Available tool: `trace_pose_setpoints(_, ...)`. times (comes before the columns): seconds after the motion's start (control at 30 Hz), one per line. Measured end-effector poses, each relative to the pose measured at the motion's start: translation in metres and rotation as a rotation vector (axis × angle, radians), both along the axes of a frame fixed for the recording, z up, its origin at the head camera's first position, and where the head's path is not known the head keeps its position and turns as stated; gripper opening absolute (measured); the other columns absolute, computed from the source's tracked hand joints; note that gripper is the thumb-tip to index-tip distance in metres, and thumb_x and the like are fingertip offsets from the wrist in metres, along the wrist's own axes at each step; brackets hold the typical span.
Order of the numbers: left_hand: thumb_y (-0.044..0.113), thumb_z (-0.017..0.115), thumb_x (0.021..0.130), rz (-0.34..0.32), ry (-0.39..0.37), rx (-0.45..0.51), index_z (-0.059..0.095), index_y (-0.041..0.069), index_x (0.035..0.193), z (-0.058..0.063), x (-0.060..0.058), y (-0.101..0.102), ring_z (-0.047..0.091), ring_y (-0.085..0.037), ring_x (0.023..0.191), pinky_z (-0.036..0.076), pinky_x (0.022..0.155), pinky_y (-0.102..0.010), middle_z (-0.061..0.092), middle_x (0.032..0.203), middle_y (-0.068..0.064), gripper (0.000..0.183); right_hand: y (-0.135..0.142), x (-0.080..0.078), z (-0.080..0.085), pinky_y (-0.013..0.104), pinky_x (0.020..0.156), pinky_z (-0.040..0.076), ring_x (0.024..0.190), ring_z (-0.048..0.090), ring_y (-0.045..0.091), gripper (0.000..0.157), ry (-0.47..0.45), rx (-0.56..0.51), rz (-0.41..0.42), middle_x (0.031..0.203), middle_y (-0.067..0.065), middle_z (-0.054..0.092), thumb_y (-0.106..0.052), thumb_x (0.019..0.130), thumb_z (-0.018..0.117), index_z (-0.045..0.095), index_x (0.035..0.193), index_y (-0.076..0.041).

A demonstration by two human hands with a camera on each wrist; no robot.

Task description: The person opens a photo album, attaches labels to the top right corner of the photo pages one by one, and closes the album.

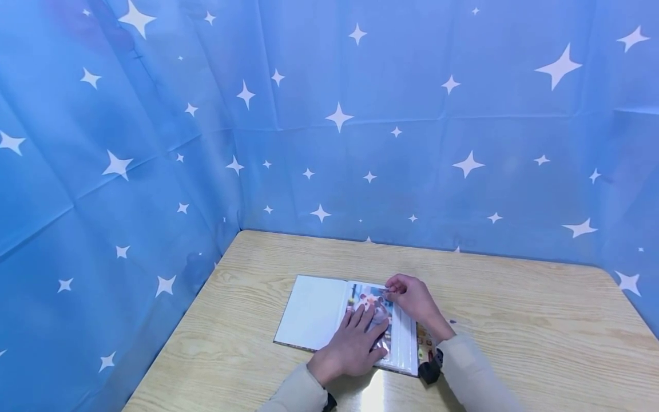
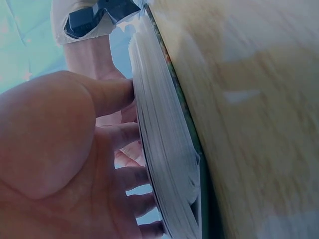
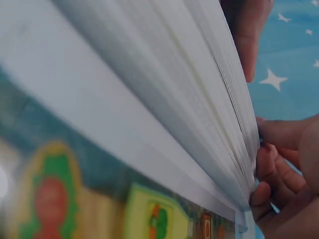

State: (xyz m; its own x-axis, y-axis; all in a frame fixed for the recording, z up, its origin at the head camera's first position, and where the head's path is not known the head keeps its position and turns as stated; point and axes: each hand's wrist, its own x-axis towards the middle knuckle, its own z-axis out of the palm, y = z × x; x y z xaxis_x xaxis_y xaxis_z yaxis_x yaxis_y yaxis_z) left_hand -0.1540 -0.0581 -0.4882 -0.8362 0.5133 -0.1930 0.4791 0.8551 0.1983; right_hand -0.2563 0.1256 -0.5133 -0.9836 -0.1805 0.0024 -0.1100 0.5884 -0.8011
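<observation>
A photo album [image 1: 314, 312] lies spread on the table, with a blank white page at left and thick white leaves [image 2: 159, 129] at right. On the right page is a photo [image 1: 372, 298] of a pinkish cartoon animal, partly covered by my left hand [image 1: 352, 346]. That hand rests palm down, its fingers extended across the picture. My right hand [image 1: 416, 300] pinches the photo's upper right corner with curled fingers. The right wrist view shows the right hand's fingers [image 3: 281, 174] at the edge of the leaves; what lies between the fingertips is mostly hidden.
A brown, colourfully patterned piece [image 1: 425, 343] sticks out beneath the album's right edge. One small dark bit [image 1: 452, 321] lies on the wooden table [image 1: 540, 326] beside the right wrist. Blue curtains with white stars [image 1: 412, 149] hang behind and at left.
</observation>
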Motion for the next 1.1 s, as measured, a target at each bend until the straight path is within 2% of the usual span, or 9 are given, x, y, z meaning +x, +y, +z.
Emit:
trace_pose_setpoints(0.43,0.048,0.042,0.102,0.001,-0.02,0.009,0.03,0.029,0.157,-0.0004,-0.0003,-0.0002,0.012,-0.03,0.152,0.015,0.122,-0.051,0.017,0.165,-0.008,0.059,-0.0003,-0.0018,0.001,0.03,0.07,0.044,0.078,0.056,0.018,0.011,-0.053,-0.001,-0.037,0.087,0.002,0.064,-0.011,0.09,0.072,0.069,0.1,-0.012)
trace_pose_setpoints(0.7,0.048,0.042,0.103,0.008,-0.035,0.022,0.031,0.029,0.156,0.0005,0.0002,-0.0002,0.011,-0.029,0.153,0.014,0.122,-0.051,0.017,0.166,-0.007,0.058,-0.0001,-0.0033,0.0006,0.03,0.066,0.043,0.074,0.053,0.018,0.011,-0.047,-0.005,-0.062,0.083,0.002,0.061,-0.013,0.089,0.073,0.068,0.098,-0.009)
trace_pose_setpoints(0.97,0.05,0.041,0.103,0.004,-0.03,0.015,0.029,0.03,0.157,-0.0002,-0.0004,-0.0004,0.01,-0.029,0.153,0.013,0.122,-0.051,0.014,0.166,-0.007,0.058,0.0003,-0.0024,0.0022,0.03,0.064,0.043,0.071,0.053,0.019,0.022,-0.06,-0.046,-0.109,0.079,0.003,0.058,-0.014,0.091,0.072,0.064,0.108,-0.004)
trace_pose_setpoints(1.1,0.049,0.039,0.103,0.002,-0.03,0.016,0.028,0.03,0.157,-0.0012,-0.0014,-0.0002,0.009,-0.028,0.153,0.011,0.122,-0.051,0.014,0.166,-0.007,0.058,0.0,-0.0018,0.0033,0.029,0.062,0.044,0.069,0.054,0.019,0.021,-0.06,-0.052,-0.127,0.079,0.005,0.061,-0.014,0.093,0.068,0.064,0.11,-0.003)
